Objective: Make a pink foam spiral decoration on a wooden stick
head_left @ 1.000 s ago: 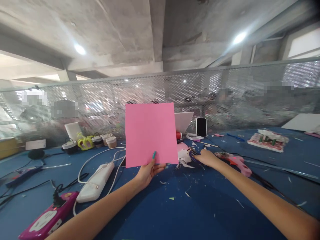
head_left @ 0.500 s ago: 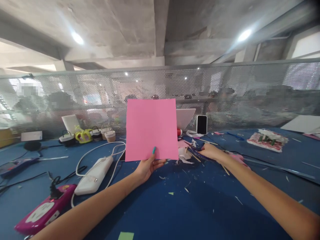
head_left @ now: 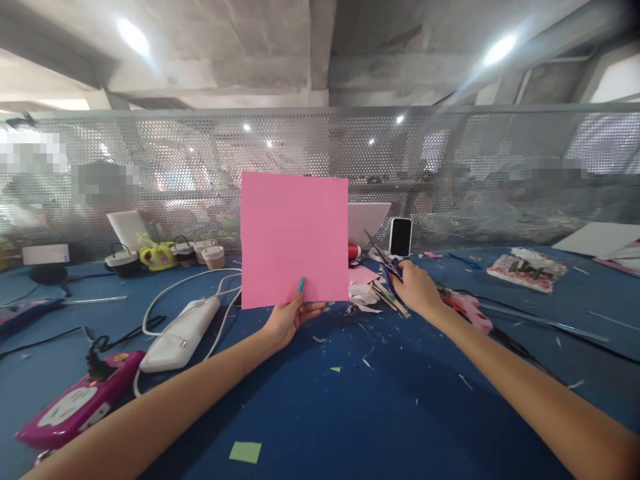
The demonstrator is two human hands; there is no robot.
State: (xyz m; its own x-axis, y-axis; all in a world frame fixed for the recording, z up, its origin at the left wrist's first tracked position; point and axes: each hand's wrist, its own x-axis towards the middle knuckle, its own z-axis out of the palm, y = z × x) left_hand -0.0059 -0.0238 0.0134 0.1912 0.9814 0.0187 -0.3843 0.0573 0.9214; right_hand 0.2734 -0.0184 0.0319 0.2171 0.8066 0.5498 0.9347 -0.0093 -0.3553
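Note:
A square pink sheet of paper [head_left: 295, 233] stands upright in front of me, pinched at its lower edge by my left hand [head_left: 290, 321], thumb on the near face and fingers behind. To the right of the sheet, my right hand [head_left: 417, 288] grips a pair of scissors [head_left: 387, 259] by the dark blue handles. Their blades point up and to the left, apart from the sheet. Just below the scissors lie white and pink paper scraps [head_left: 365, 297] and several thin wooden sticks [head_left: 393, 300].
A magenta power strip [head_left: 83, 400] and a white power bank [head_left: 183, 337] with cables lie at left. Small baskets [head_left: 183, 253] stand along the back. A phone [head_left: 401, 237] leans upright behind the scissors. A pink glue gun [head_left: 473, 310] lies beside my right forearm. A perforated screen [head_left: 210, 160] borders the blue table.
My right hand has lifted the scissors off the table among the scraps, and their blades now point upward. My left hand still holds the pink sheet, shifted slightly up and left in view.

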